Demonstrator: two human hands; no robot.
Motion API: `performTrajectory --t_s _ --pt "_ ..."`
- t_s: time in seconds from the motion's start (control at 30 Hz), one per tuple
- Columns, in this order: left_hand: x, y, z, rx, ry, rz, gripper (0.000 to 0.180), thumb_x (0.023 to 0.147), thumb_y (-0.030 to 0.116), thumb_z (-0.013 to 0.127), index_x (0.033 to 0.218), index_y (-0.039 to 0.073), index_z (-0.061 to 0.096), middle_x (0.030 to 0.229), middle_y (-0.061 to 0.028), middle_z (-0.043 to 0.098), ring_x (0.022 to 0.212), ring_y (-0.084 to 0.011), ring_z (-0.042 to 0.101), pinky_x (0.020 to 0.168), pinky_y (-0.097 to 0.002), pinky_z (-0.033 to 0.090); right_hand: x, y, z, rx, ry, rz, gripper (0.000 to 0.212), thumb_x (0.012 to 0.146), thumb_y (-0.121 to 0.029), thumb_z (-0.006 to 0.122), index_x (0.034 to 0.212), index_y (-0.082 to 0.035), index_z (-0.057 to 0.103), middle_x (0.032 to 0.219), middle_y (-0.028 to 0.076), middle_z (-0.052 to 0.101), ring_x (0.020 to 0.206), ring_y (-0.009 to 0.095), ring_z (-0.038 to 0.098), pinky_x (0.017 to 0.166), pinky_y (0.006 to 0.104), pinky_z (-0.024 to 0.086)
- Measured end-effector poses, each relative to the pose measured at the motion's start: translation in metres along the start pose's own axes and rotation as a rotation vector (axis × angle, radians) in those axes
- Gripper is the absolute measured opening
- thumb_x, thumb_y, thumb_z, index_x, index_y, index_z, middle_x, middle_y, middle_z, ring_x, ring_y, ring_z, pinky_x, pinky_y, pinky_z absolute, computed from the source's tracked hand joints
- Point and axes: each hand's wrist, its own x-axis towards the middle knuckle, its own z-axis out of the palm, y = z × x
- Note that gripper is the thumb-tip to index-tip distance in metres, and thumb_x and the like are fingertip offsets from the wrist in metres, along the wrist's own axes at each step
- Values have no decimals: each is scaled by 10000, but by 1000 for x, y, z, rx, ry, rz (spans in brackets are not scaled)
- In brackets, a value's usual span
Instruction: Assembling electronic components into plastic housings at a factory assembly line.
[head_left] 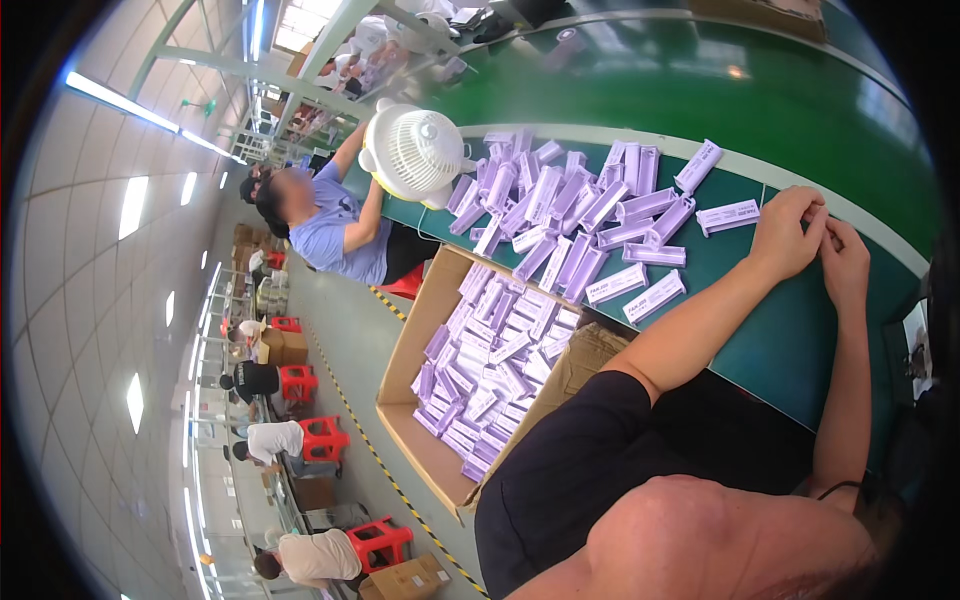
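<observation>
My left hand (787, 235) and my right hand (846, 258) meet above the green tabletop (780, 330). Fingers on both are curled, with the fingertips close together; anything between them is hidden or too small to name. Just left of my left hand lies a light purple plastic housing (728, 217), long and narrow with dark print on its side. A loose heap of similar purple housings (600, 205) spreads over the table farther left, some lying with their hollow side up.
An open cardboard box (410, 440) full of purple housings stands beside the table, left of my body. A white fan (420, 150) is at the table's left end, near a person in a blue shirt (345, 225). Beyond the table's pale edge runs a green surface (620, 80).
</observation>
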Motion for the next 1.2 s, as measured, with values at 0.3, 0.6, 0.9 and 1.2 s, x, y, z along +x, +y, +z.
performTrajectory --t_s 0.3,0.6,0.9,1.2 --pt "-1 5 5 -16 -8 3 81 896 28 679 949 -33 670 869 -154 680 756 -268 700 684 -354 562 2 16 2 97 31 23 244 1008 -139 666 1195 8 723 843 36 680 716 75 550 667 256 482" --pt "-4 3 5 -68 -35 -47 82 885 26 674 952 -20 659 851 -154 662 741 -287 665 673 -368 533 0 -5 2 56 2 50 236 1003 -148 666 1172 5 728 824 30 689 694 71 549 645 261 482" --pt "3 77 -33 -575 -41 245 130 939 -30 574 1041 -2 651 1023 -148 684 935 -257 652 863 -369 519 -3 -24 -3 -6 -9 -69 199 957 -172 681 1081 -36 758 1018 155 756 894 246 728 809 349 565" --pt "10 210 -95 -410 -277 904 146 860 166 746 975 128 664 1084 -49 772 947 -265 686 817 -420 531 -6 -19 -15 -8 109 -42 190 902 -229 696 930 -48 748 877 146 728 795 315 707 723 407 552"
